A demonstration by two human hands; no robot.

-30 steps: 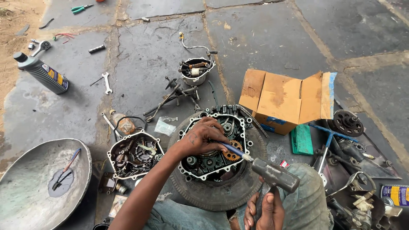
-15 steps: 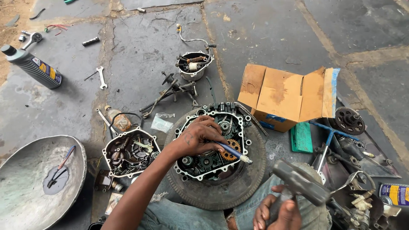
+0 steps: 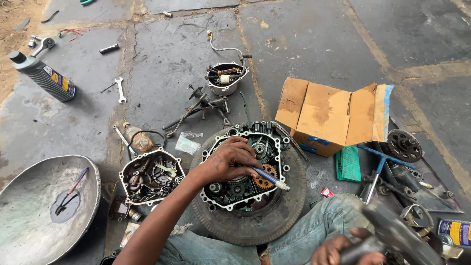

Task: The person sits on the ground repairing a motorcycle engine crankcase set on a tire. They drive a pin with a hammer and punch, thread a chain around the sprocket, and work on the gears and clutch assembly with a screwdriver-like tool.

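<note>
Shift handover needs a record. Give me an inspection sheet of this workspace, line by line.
Surface: grey stone-slab floor, stained, with cracked joints.
Job's things: open grey metal engine case with gears showing, resting on a black rubber tyre; blue-handled chisel-like tool laid against it.
Clutter: second engine cover, torn brown cardboard box, grey oil bottle, spanner, dented metal basin.
Hands: left hand fingers wrapped round the blue tool; right hand grips a dark hammer, blurred.
Cables: wire lead from a small round housing.
Surroundings: sandy ground at far left.
</note>
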